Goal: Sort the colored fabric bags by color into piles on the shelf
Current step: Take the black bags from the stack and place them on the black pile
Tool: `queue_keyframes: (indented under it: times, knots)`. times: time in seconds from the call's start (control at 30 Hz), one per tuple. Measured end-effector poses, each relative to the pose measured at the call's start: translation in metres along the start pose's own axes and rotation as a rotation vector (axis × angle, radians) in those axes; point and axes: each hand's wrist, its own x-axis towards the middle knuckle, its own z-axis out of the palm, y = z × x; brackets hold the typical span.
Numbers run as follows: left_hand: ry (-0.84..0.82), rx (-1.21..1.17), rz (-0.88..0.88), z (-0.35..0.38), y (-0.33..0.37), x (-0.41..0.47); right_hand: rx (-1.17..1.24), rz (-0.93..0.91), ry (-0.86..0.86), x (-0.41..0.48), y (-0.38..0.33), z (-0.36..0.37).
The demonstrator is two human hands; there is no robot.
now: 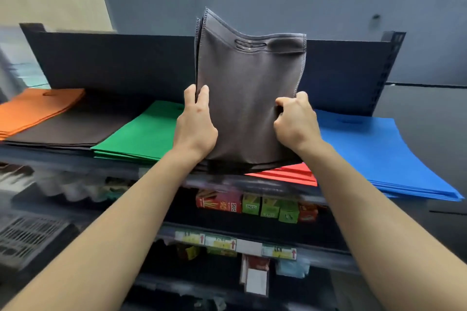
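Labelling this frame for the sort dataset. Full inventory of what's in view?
grey bags: a few layers, dark grey, held upright mid-shelf
orange pile: one, orange, far left of shelf
black pile: one, black, between orange and green
green pile: one, green, left of the held bags
red pile: one, red, below the held bags, only its front edge shows
blue pile: one, blue, right end
shelf: one, dark, with back panel behind the piles
boxes: several, red and green, tier below
price labels: several, pale, lower shelf edge
wire basket: one, grey, lower left, blurred
left hand: grips the bags' left edge
right hand: pinches their right edge
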Motion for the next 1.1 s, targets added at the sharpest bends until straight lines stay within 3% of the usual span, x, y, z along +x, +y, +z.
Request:
queue_keyframes:
  times: [0.6, 0.83, 1.1]
  knots:
    - [0.149, 0.175, -0.274, -0.078, -0.165, 0.039, 0.199, -0.32, -0.161, 0.055, -0.165, 0.12]
    - [0.088, 0.297, -0.201, -0.109, -0.269, 0.084, 0.202, -0.265, -0.142, 0.062, -0.245, 0.178]
    - [-0.099, 0.218, -0.102, -0.147, -0.398, 0.149, 0.131, -0.127, -0.197, 0.067, -0.344, 0.263]
